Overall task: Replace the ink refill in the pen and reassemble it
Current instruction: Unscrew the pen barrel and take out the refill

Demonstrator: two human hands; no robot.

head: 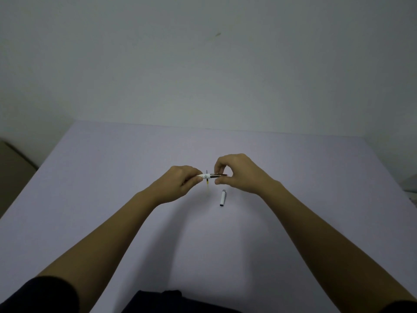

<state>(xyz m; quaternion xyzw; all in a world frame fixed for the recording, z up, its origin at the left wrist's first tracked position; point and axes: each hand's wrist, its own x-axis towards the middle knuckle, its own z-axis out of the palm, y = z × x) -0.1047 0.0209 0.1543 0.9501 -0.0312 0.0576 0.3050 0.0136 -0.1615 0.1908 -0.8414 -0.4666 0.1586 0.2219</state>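
Observation:
My left hand (180, 182) pinches a white pen body (205, 176) that lies level above the table, its dark tapered front end pointing right. My right hand (239, 172) curls around that dark tip (217, 175), thumb below and fingers above; whether they touch it I cannot tell. A thin yellowish refill (207, 185) lies on the table just under the pen, partly hidden by it. A white pen cap (223, 198) with a dark open end rests on the table below my right hand.
The pale lilac table (112, 177) stretches to a far edge against a plain grey wall. A brownish object (13, 168) stands off the table's left side. Dark sleeves show at the bottom corners.

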